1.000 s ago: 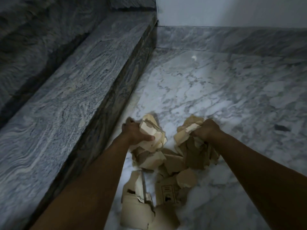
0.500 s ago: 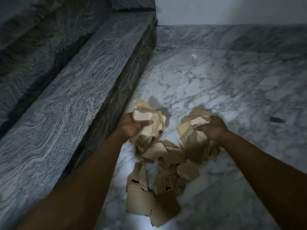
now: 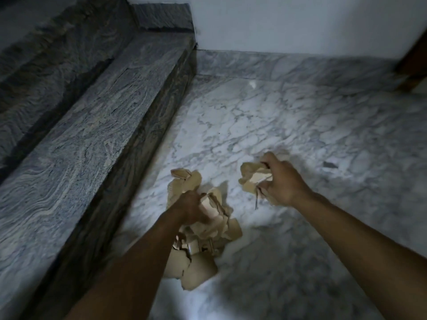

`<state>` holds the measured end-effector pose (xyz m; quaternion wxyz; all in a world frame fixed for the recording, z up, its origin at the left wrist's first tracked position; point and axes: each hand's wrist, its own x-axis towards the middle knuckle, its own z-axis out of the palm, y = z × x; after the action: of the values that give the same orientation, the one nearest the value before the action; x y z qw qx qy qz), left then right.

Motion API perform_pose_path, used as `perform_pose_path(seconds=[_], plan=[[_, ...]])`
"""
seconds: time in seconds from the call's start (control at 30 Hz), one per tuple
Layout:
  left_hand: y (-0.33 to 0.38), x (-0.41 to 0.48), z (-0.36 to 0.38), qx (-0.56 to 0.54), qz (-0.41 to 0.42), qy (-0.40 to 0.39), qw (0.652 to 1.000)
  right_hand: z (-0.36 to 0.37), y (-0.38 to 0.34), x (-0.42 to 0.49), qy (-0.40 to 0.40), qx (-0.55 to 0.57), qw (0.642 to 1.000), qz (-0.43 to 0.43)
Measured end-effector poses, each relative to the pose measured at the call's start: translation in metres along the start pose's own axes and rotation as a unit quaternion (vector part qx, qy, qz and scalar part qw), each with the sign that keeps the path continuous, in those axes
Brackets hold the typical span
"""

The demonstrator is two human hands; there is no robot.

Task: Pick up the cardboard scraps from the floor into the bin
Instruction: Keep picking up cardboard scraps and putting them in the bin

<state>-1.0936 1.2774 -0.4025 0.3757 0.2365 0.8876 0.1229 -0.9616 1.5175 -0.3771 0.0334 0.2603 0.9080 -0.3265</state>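
Note:
A heap of torn tan cardboard scraps lies on the white marble floor near the stone step. My left hand grips a bunch of scraps at the top of that heap. My right hand holds a crumpled wad of cardboard, lifted away to the right of the heap and above bare floor. No bin is in view.
A grey granite step runs along the left, with a second step above it. A marble skirting and white wall close the far side. A small dark chip and a white fleck lie on the floor. A brown door frame stands at far right.
My right hand has lifted its wad of cardboard up and to the right, away from the heap. My left hand stays over the heap with its bunch. The view has tilted up.

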Motion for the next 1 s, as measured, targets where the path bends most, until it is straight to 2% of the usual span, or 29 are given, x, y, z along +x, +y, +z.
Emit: perform_pose_path(seconds=[0.07, 0.17, 0.27, 0.47, 0.57, 0.7, 0.83, 0.9, 1.0], plan=[[0.006, -0.005, 0.010, -0.014, -0.010, 0.026, 1.000, 0.017, 0.011, -0.013, -0.005, -0.069, 0.998, 0.002], [0.005, -0.008, 0.014, -0.020, -0.007, 0.059, 0.998, 0.032, 0.015, -0.021, 0.023, -0.153, 0.987, -0.041], [0.004, -0.018, 0.018, -0.059, 0.000, 0.094, 0.994, 0.037, 0.010, -0.022, 0.054, -0.139, 0.988, -0.045], [0.005, -0.037, 0.010, -0.203, -0.006, 0.119, 0.972, 0.022, 0.021, -0.030, 0.090, -0.063, 0.994, 0.025], [0.008, -0.054, -0.006, -0.276, 0.027, 0.134, 0.951, 0.006, 0.025, -0.033, 0.100, 0.036, 0.990, 0.098], [0.021, -0.080, -0.038, -0.369, 0.059, 0.132, 0.918, -0.015, 0.017, -0.037, 0.109, 0.230, 0.956, 0.148], [0.040, -0.106, -0.072, -0.444, 0.074, 0.143, 0.881, -0.046, 0.002, -0.044, 0.098, 0.412, 0.886, 0.187], [0.053, -0.112, -0.085, -0.474, 0.100, 0.117, 0.867, -0.063, -0.010, -0.051, 0.100, 0.460, 0.865, 0.174], [0.074, -0.107, -0.096, -0.526, 0.135, 0.036, 0.839, -0.080, -0.027, -0.060, 0.116, 0.490, 0.844, 0.186]])
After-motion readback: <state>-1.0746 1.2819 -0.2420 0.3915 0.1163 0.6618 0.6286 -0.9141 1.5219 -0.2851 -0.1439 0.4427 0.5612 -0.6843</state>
